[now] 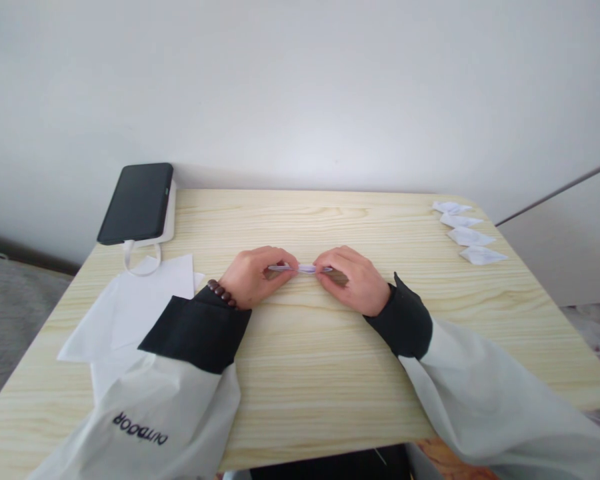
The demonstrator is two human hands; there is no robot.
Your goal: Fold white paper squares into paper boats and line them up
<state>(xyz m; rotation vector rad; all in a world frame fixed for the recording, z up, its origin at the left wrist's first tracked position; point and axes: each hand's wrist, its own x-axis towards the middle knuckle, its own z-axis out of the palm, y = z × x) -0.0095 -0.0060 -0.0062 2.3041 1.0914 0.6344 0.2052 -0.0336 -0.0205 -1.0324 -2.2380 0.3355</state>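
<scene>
Both my hands meet over the middle of the table, pinching a small folded paper between them. My left hand grips its left end with thumb and fingers, and a dark bead bracelet sits at that wrist. The right end is pinched by my right hand. Seen nearly edge-on, the paper is a thin, narrow white strip, so its full folded shape is hidden. The fingertips of the two hands are a short gap apart.
Several folded white paper pieces lie in a column at the table's right back corner. Loose white paper sheets spread at the left, partly under my sleeve. Behind them a black tablet-like device rests on a white object with a white strap.
</scene>
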